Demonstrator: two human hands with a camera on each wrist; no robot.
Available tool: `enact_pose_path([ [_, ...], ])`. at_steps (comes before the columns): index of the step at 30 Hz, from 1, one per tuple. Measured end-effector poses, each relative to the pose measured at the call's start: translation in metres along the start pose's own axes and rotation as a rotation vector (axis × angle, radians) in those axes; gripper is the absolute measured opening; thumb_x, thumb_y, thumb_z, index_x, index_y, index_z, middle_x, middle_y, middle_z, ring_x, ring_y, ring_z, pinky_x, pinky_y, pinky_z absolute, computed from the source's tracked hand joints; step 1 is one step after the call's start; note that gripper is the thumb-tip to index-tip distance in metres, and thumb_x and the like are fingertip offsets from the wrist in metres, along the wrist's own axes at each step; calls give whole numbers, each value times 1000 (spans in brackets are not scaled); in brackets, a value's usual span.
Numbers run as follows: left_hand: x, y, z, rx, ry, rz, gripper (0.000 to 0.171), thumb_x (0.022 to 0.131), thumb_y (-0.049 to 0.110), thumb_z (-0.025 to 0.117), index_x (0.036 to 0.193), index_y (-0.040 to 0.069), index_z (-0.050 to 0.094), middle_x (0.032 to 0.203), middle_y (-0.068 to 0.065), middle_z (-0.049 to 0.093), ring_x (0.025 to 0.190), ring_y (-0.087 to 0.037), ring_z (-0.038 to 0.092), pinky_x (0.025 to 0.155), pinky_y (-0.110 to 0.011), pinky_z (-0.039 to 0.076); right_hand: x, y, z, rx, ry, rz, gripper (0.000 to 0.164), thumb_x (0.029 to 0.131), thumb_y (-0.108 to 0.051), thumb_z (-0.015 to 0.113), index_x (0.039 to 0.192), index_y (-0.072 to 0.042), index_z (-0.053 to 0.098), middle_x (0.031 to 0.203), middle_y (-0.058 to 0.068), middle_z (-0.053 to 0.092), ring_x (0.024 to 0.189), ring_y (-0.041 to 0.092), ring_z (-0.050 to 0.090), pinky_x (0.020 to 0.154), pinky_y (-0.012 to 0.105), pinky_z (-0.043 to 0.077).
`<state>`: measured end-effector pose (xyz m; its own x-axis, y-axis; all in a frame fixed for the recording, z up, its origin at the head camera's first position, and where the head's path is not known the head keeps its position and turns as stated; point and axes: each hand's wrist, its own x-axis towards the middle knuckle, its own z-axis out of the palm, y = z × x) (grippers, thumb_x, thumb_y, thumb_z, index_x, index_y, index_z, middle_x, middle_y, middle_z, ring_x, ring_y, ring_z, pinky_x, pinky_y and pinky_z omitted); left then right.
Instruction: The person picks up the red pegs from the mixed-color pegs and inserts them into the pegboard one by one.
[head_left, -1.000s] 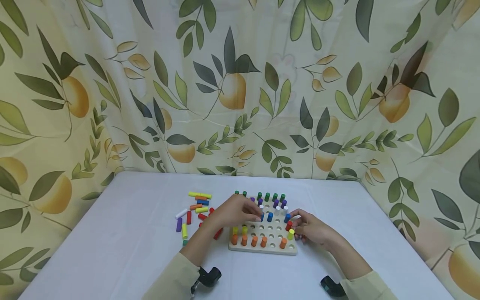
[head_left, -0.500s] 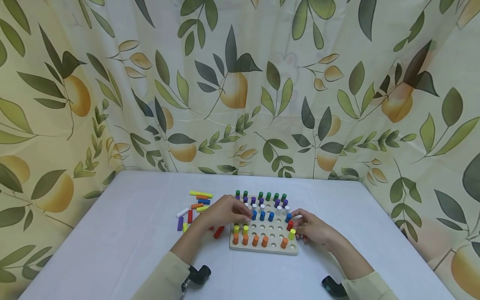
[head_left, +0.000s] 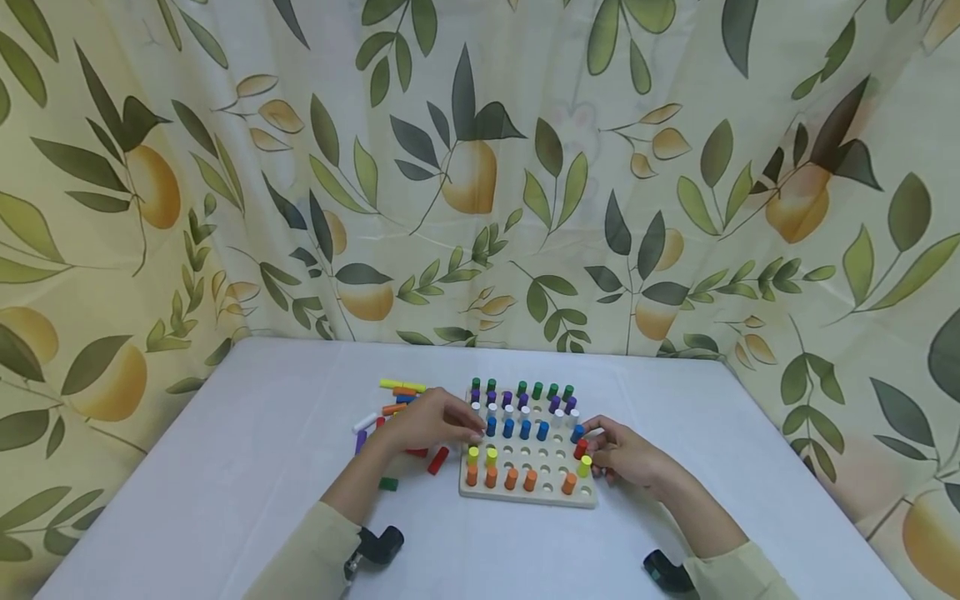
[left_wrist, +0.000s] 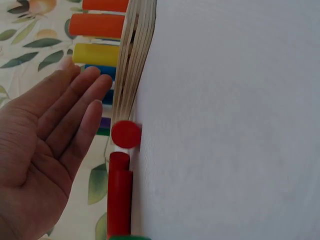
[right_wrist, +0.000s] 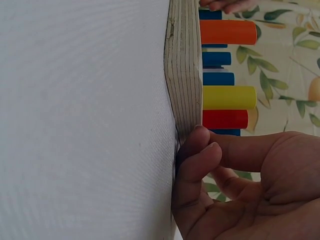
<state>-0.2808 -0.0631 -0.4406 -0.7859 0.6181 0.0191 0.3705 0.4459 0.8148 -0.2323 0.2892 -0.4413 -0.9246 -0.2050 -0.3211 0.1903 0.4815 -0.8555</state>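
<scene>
A wooden pegboard [head_left: 525, 497] stands on the table with coloured pegs upright in rows. My left hand [head_left: 435, 421] is over its left side, fingers nearly straight, fingertips at the left end of the blue row, right beside a blue peg [head_left: 491, 427]. In the left wrist view, the left hand [left_wrist: 55, 125] has its fingertips in front of blue pegs [left_wrist: 102, 72], near a yellow peg [left_wrist: 95, 54]. My right hand [head_left: 626, 454] holds the board's right edge. In the right wrist view, the right hand's curled fingers [right_wrist: 195, 165] grip the board's side [right_wrist: 185, 75] below a red peg [right_wrist: 225, 119].
Loose pegs lie left of the board, partly hidden by the left arm, including a red peg [head_left: 438, 461], a green peg [head_left: 388, 483] and a white peg [head_left: 365, 422]. Camera mounts [head_left: 381, 546] sit on both wrists. A leaf-patterned curtain [head_left: 480, 208] hangs behind the table [head_left: 300, 433].
My left hand has moved left along the blue row, from its middle to its left end, uncovering more blue pegs. The right hand has stayed at the board's right edge.
</scene>
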Motion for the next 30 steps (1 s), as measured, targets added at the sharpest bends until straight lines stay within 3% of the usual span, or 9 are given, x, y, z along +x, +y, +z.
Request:
enact_pose_path([
  [7,-9,-7,-13,12,-4,19,18,93,23,81,110,17,82,103,13,75,94,-12,66,78,-29,55,-1,0,1,-4,5,3,40,97,6,56,135,-4,49,103,12,53,80,25,55,64,30,48],
  [15,-22,-9,-28,-1,32,-32,17,94,16,79,110,15,81,103,9,75,90,-13,69,82,-32,57,-2,-2,-1,-20,14,1,42,97,6,57,137,-3,49,104,12,53,80,26,55,64,30,49],
  [25,-37,-21,-40,-1,55,-42,20,94,12,79,114,10,79,101,6,75,94,-13,70,86,-32,57,0,-2,0,-18,11,10,41,98,5,58,136,-4,49,104,12,53,79,25,54,65,30,49],
  [30,-44,-25,-45,22,87,-73,18,93,14,80,111,13,80,102,7,75,96,-14,70,87,-35,57,1,-1,1,-5,7,14,39,98,6,57,135,-4,49,103,13,53,79,25,55,65,30,49],
])
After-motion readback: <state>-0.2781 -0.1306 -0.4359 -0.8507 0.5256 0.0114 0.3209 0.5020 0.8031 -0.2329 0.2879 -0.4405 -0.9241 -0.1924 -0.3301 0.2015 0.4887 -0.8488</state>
